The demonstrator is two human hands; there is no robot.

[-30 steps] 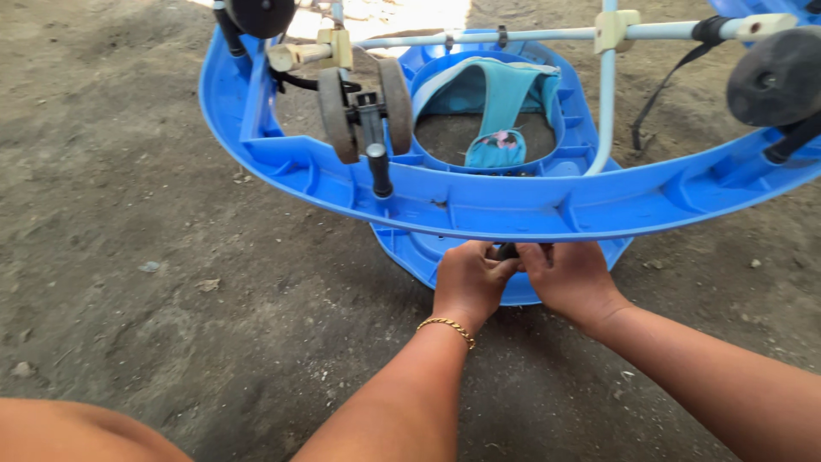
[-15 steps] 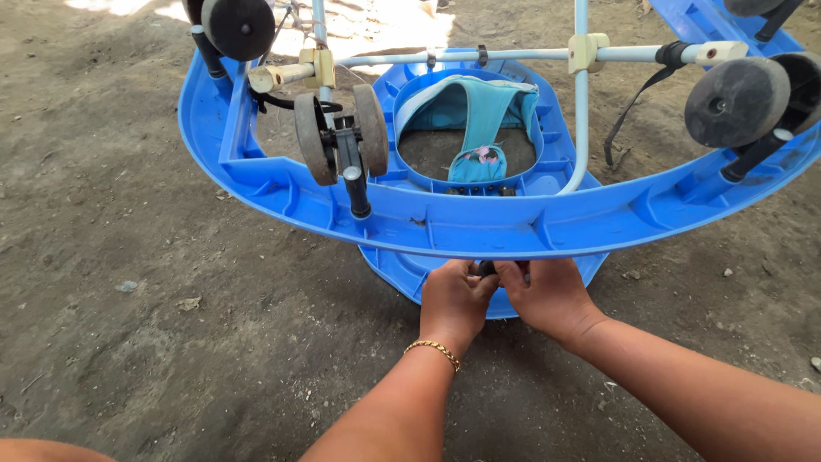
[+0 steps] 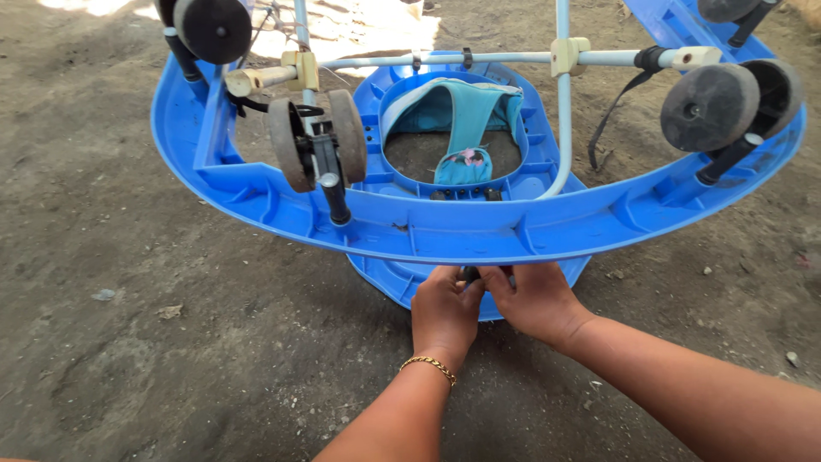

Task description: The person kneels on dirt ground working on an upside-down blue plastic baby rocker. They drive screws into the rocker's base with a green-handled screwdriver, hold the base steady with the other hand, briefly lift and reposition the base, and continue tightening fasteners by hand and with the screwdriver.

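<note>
A blue plastic baby walker [image 3: 479, 231] is seen turned upside down on the dirt ground [image 3: 171, 342], so that its castor wheels [image 3: 316, 145] point upward and the underside is exposed to reach. Its lower tray [image 3: 385, 278] rests on the ground beneath the wide base ring, with the teal fabric seat [image 3: 466, 128] hanging in the central opening. Both hands are brought together at the near edge: the left hand [image 3: 445, 312] and the right hand [image 3: 534, 299] are closed with fingertips pinching a small dark part [image 3: 469, 274], whose nature cannot be made out. A gold bracelet [image 3: 428, 366] is worn on the left wrist. Compared with the earlier frames, the walker is seen closer and larger, while the hands are kept at the same spot
</note>
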